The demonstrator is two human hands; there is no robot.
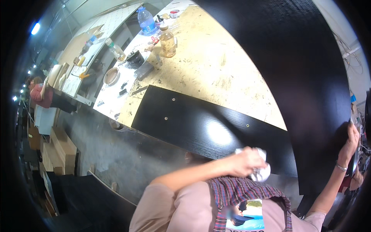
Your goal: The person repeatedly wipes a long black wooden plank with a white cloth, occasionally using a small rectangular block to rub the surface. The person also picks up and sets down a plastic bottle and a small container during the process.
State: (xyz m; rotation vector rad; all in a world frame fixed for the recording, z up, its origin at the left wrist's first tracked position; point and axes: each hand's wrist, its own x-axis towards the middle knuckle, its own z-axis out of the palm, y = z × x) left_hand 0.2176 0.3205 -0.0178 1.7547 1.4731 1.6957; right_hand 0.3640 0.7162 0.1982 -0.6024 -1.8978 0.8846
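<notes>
My left hand (247, 161) is closed on a crumpled white cloth (262, 174), close in front of my chest and by the near edge of a black board. That black board (193, 120) lies flat along the table's near side, with a few small round metal fittings in its face. A second, much larger black panel (286, 58) rises on the right, tilted or upright. At its right edge my right hand (349, 140) grips it, the fingers partly hidden behind the edge.
The worktable (208, 50) has a scuffed yellowish top. On its left stand a large blue-tinted bottle (146, 22), a bottle of amber liquid (167, 41), a black tub (135, 59) and a round dish (111, 76). Another person (41, 92) stands at the far left bench.
</notes>
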